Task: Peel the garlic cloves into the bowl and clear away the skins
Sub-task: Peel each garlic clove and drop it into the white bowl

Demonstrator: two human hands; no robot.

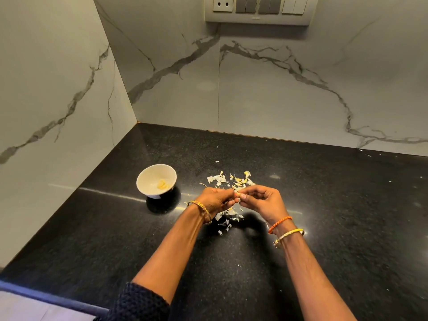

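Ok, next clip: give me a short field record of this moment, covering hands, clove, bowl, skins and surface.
left hand: left hand pinches the garlic clove
right hand: right hand pinches the same clove from the other side
bowl: white bowl left of the hands, peeled garlic inside
skins: loose garlic skins beyond and under the hands
surface: black countertop
stage: peeling under way, skins not yet cleared

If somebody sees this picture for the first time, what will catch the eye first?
First the two hands, left hand and right hand, meeting mid-counter with a garlic clove pinched between their fingertips. Pale skins lie scattered around them on the black counter. To the left stands a white bowl holding peeled cloves.
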